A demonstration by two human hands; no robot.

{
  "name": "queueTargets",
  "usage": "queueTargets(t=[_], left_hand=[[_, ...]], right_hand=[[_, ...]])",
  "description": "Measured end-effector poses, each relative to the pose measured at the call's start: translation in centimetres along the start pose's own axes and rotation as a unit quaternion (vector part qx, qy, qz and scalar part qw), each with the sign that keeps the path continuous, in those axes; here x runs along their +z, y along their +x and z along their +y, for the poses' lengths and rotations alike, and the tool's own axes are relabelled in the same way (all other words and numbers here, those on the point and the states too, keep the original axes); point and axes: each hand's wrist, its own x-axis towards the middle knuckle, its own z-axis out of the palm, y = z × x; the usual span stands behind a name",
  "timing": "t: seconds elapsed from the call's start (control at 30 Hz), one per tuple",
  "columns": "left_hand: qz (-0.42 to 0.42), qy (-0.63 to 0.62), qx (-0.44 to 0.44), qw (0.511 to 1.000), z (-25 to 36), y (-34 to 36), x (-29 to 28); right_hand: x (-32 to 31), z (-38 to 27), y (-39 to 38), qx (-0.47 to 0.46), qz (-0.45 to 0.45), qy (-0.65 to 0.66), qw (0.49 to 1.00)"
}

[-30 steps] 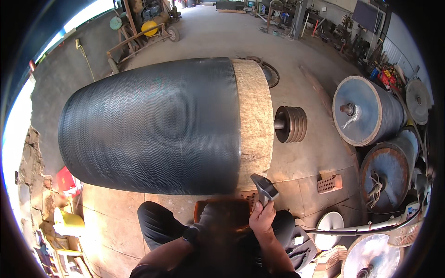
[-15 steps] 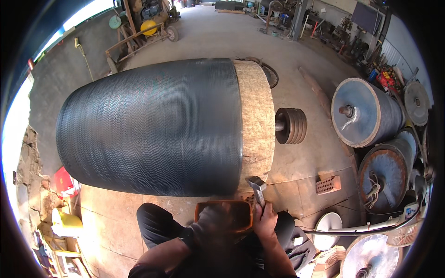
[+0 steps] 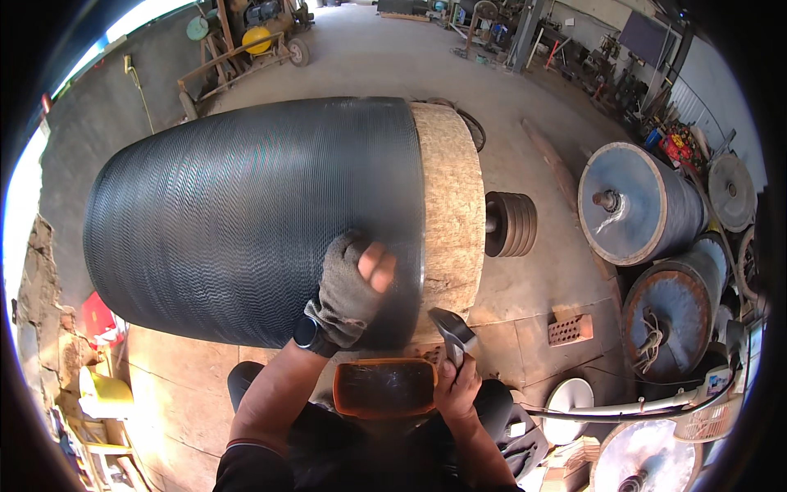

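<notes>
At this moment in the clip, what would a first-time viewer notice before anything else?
A huge drum wrapped in dark ribbed sheeting fills the middle of the view, lying on its side with a pale chipboard-like band at its right end. The gloved left hand presses on the sheeting near that band, while the bare right hand holds a hammer just below it. More grey-blue rollers are stacked at the right.

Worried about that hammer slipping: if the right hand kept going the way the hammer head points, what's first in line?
Most likely the drum's pale wooden end, just beyond the hammer in the right hand; depth is unclear.
</notes>
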Motion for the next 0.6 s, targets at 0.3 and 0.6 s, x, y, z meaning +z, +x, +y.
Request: queueTargets(t=[0.3,0.6], left_hand=[[0.004,0.023,-0.066,0.998,-0.7,1.2,1.2],[0.027,0.048,-0.032,0.998,-0.7,4.1,-0.2]], right_hand=[[1.2,-0.8,0.9,0.12,-0.029,-0.049,0.991],[1.6,-1.1,2.6,0.139,-0.079,-0.119,0.98]])
